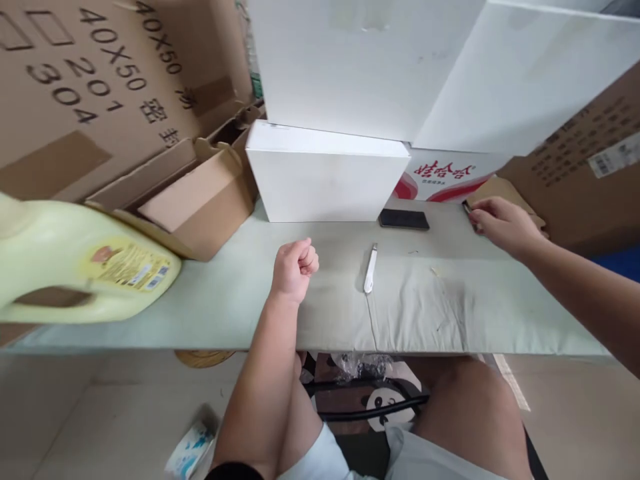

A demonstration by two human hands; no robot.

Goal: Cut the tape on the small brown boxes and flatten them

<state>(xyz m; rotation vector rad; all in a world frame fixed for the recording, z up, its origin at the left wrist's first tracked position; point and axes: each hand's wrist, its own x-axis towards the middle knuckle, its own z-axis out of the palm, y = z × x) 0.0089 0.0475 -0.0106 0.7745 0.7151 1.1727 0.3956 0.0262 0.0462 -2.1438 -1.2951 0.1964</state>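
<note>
My left hand (pixel 296 267) is closed in a fist above the cloth-covered table, thumb on top. Nothing sticks out of it, and its inside is hidden. At the right, my right hand (pixel 503 223) has its fingers curled down at the edge of a tan cardboard piece (pixel 505 191). A small dark thing (pixel 467 208) shows at its fingertips, too little of it to name. Between my hands lies a slim white tool with a metal tip (pixel 371 269), apart from both. Behind it a black phone (pixel 404 219) lies flat.
White boxes (pixel 327 187) stand along the back, beside a carton with red print (pixel 445 175). A pale yellow jug (pixel 90 260) and an open brown box (pixel 200 207) are on the left. Large cardboard cartons flank both sides. The table's front edge (pixel 320 349) runs above my knees.
</note>
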